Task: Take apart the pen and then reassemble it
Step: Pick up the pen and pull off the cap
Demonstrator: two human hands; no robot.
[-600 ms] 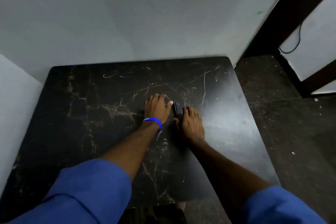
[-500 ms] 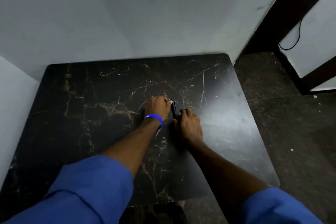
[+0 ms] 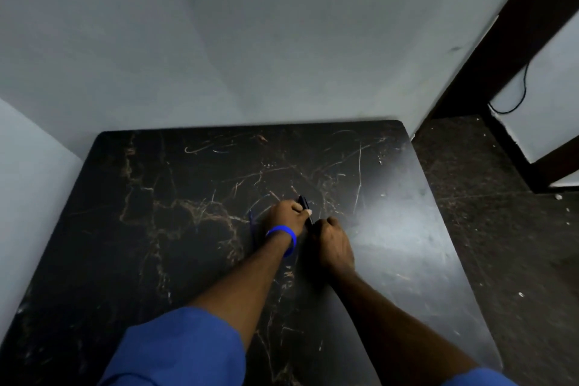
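Note:
A dark pen (image 3: pixel 304 204) sticks up between my two hands above the middle of the black marble table (image 3: pixel 156 229). My left hand (image 3: pixel 286 213), with a blue wristband, is closed around the pen's upper part, thumb pressed on it. My right hand (image 3: pixel 330 241) is closed in a fist just right of it, gripping the pen's lower end. Most of the pen is hidden inside the hands. A thin blue line shows on the table just left of my left wrist; what it is cannot be made out.
The table stands in a corner against grey walls (image 3: pixel 250 41) at the back and left. To the right lies a dark floor (image 3: pixel 501 213) with white specks, a dark door frame and a hanging black cable (image 3: pixel 517 94).
Both hands have curled from lying flat on the table into fists around the pen, and the pen has been lifted and tilted upward between them.

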